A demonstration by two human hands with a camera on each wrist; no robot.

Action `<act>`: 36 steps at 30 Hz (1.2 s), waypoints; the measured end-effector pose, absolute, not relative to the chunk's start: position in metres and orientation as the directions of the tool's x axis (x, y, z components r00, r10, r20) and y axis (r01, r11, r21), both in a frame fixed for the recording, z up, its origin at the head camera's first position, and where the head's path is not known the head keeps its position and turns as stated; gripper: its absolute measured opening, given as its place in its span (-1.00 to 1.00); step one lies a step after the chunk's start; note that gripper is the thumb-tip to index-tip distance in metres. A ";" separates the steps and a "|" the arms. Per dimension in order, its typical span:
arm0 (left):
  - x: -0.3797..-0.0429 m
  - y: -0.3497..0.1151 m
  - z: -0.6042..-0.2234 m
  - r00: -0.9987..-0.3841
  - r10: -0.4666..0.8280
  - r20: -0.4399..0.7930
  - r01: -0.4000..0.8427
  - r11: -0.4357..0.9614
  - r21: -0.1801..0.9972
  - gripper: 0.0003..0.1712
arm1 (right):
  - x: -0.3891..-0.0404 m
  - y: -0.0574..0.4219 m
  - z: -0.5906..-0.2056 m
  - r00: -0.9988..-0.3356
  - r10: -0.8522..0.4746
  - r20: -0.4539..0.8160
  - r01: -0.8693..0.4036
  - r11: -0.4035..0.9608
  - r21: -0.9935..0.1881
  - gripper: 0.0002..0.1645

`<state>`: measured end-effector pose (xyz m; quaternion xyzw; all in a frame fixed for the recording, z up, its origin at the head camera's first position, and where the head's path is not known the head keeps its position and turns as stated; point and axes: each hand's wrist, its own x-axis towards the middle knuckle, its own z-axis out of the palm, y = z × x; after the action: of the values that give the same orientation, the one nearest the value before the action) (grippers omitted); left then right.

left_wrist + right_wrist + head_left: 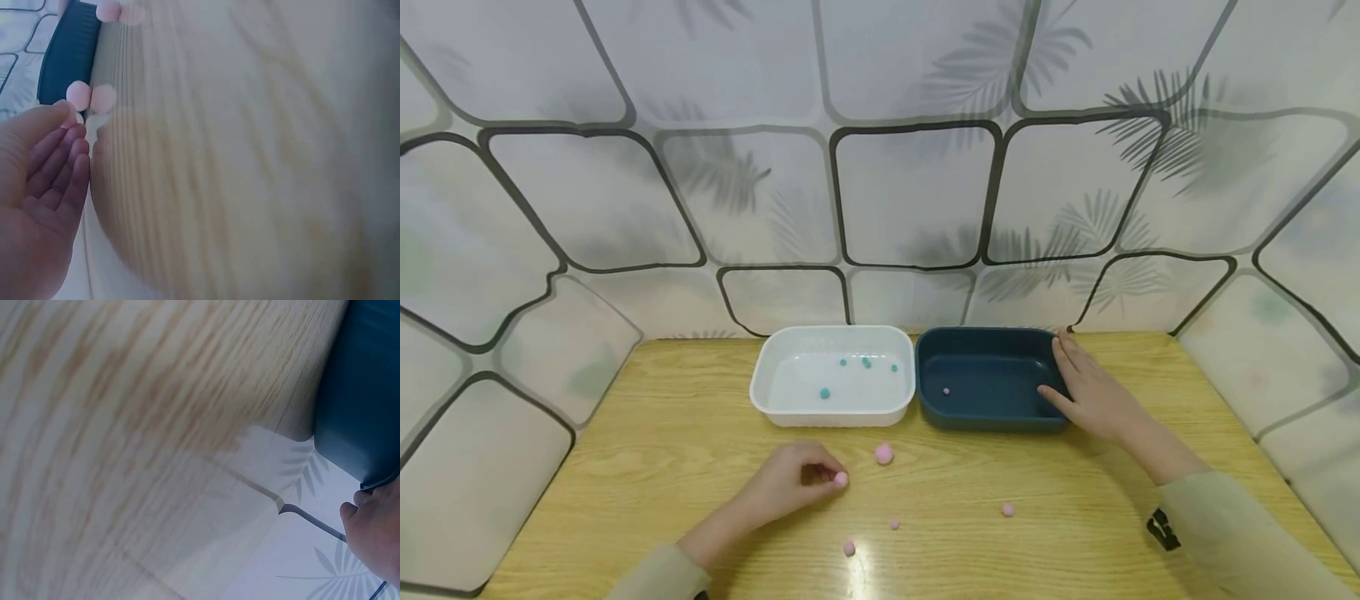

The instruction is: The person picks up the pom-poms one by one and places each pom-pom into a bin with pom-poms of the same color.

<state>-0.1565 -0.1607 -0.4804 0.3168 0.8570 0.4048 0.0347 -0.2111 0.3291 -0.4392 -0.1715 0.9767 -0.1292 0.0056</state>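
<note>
My left hand (786, 483) is just in front of the white container, pinching a small pink ball (841, 479) between thumb and fingertips. In the left wrist view, the thumb partly hides this ball. My right hand (1093, 387) rests at the right end of the dark blue container (992, 423), fingers stretched along its rim and thumb reaching over the inside. One tiny pink ball (946, 391) lies in that container. A larger pink ball (883, 454) sits on the table to the right of my left hand.
The white container (831, 419) stands beside the blue one and has several small green balls (824, 393) in it. More pink balls (1008, 510) are scattered over the near part of the wooden table (662, 417). A patterned backdrop (917, 200) rises behind the containers.
</note>
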 end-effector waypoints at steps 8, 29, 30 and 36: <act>-0.156 -0.143 -0.473 -0.801 0.573 0.173 0.453 0.392 0.801 -0.86 | -0.211 0.330 -0.441 -0.941 -0.335 0.038 -0.333 0.907 -0.258 0.14; -0.185 -0.084 -0.423 -0.781 0.582 0.227 0.465 0.300 0.833 -0.82 | -0.210 0.328 -0.438 -0.941 -0.335 0.036 -0.332 0.905 -0.266 0.12; -0.188 -0.082 -0.422 -0.784 0.579 0.223 0.461 0.303 0.834 -0.82 | -0.210 0.328 -0.438 -0.941 -0.337 0.038 -0.334 0.904 -0.266 0.11; -0.208 -0.070 -0.416 -0.794 0.565 0.223 0.466 0.331 0.821 -0.79 | -0.210 0.329 -0.439 -0.940 -0.340 0.032 -0.336 0.902 -0.270 0.12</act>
<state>-0.2079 -0.0699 -0.4162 0.3166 0.8141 0.4841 0.0514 -0.2096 0.3289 -0.4390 -0.1734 0.9752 -0.1371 0.0082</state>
